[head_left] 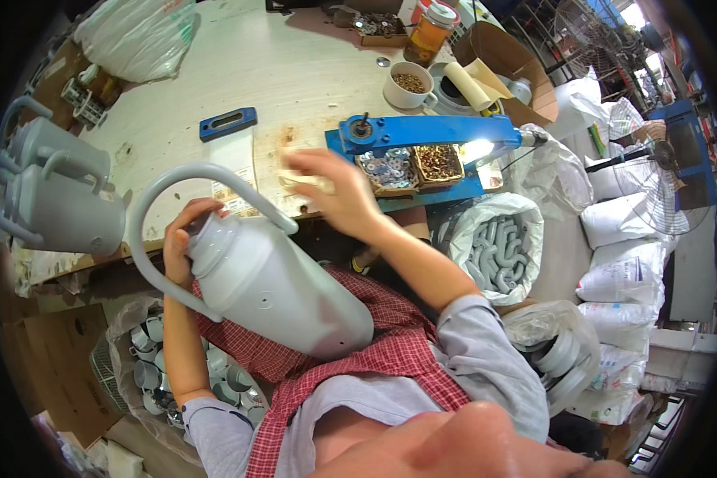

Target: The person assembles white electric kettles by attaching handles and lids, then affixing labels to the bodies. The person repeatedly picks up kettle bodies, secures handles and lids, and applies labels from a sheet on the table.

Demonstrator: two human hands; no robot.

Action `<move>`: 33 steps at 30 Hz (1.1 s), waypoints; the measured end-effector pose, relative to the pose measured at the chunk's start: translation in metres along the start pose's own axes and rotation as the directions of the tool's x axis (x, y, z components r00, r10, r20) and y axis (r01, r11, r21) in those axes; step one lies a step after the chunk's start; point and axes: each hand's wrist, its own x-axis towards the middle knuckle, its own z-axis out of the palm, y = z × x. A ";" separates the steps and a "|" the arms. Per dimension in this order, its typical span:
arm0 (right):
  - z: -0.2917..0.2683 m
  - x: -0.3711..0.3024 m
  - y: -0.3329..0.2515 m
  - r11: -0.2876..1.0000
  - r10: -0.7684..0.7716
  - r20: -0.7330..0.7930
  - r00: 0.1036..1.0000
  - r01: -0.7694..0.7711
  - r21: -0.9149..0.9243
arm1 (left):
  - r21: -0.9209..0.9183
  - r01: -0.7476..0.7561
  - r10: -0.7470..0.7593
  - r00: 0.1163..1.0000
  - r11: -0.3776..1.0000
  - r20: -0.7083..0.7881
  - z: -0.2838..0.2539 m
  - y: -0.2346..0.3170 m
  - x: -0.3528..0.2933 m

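Note:
A grey jug body with a big curved handle lies tilted across my lap, its neck toward the table. Around that neck my left hand is closed, with the fingers partly hidden behind it. My right hand, blurred by motion, is raised above the table edge beyond the jug. A cream-coloured scrap, cloth or paper, shows in its fingers. On the table behind lie a printed paper sheet and a blue oblong tool.
More grey jugs stand at left. A blue press with trays of small metal parts sits at right, near a mug of fasteners. Bags of grey handles and cup-like parts flank me. White sacks line the right.

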 end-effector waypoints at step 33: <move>-0.104 0.063 0.012 0.991 0.111 0.002 0.994 -0.110 -0.076 | 0.205 0.012 -0.010 1.000 0.979 -0.011 -0.025 0.009 0.011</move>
